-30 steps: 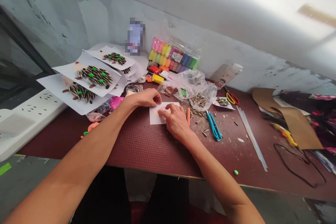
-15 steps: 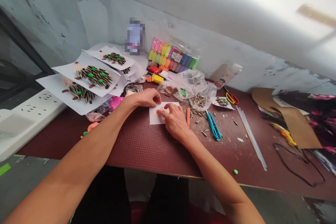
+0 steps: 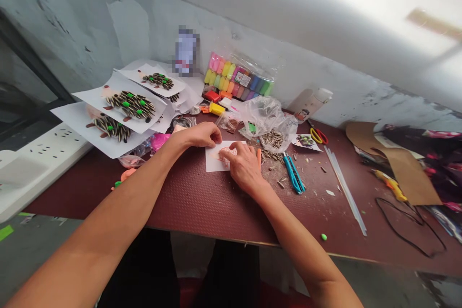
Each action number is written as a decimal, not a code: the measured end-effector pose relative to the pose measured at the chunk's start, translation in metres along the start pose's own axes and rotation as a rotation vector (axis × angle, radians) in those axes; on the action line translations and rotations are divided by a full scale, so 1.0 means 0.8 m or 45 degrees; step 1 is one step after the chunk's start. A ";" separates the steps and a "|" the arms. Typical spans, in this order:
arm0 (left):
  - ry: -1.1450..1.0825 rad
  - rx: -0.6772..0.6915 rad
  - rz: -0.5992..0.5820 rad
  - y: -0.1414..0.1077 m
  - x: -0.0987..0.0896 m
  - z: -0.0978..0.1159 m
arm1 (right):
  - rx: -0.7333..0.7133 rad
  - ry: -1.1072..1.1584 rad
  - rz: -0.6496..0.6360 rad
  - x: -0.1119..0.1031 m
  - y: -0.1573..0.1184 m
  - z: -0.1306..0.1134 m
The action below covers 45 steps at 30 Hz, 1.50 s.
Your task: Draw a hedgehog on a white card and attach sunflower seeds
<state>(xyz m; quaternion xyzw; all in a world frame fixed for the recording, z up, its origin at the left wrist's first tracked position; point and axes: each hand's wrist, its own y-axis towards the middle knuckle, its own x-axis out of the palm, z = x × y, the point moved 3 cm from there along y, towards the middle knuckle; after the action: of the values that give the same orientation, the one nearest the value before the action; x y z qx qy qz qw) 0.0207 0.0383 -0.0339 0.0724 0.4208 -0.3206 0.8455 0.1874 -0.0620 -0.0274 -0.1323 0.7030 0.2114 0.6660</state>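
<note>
A small white paper card (image 3: 212,165) lies on the dark red table, with a reddish printed drawing (image 3: 228,152) partly covered by my fingers. Pale peach material shows around the drawing's left end; it looks like modelling clay, pressed flat. My left hand (image 3: 205,134) is closed at the card's upper left corner, its fingertips holding the paper down. Over the card's right half, my right hand (image 3: 246,165) has its fingers apart, and a fingertip touches the drawing. An orange stick (image 3: 259,158) lies just beyond the right hand, partly hidden by it.
Finished seed hedgehog pictures (image 3: 132,105) are stacked at the left. Behind the card lie clay packs (image 3: 238,77) and a plastic bag (image 3: 265,110) with sunflower seeds (image 3: 272,139). Rightward are a teal cutter (image 3: 294,173), scissors (image 3: 319,135), glue sticks (image 3: 346,192) and a glue gun (image 3: 391,185).
My right hand has slid slightly to the right across the card, uncovering more of the printed drawing and covering more of the orange stick. My left hand stays at the corner.
</note>
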 end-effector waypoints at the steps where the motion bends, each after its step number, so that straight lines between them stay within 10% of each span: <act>1: 0.002 0.000 0.000 0.000 0.000 0.000 | -0.013 0.008 -0.014 0.001 0.001 -0.001; 45: 0.012 0.018 0.003 -0.001 0.000 0.001 | -0.016 0.058 0.049 0.000 0.003 0.004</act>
<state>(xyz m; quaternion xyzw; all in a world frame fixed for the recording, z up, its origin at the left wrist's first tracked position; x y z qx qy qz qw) 0.0205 0.0377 -0.0334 0.0802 0.4225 -0.3222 0.8434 0.1891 -0.0589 -0.0270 -0.1279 0.7192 0.2254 0.6447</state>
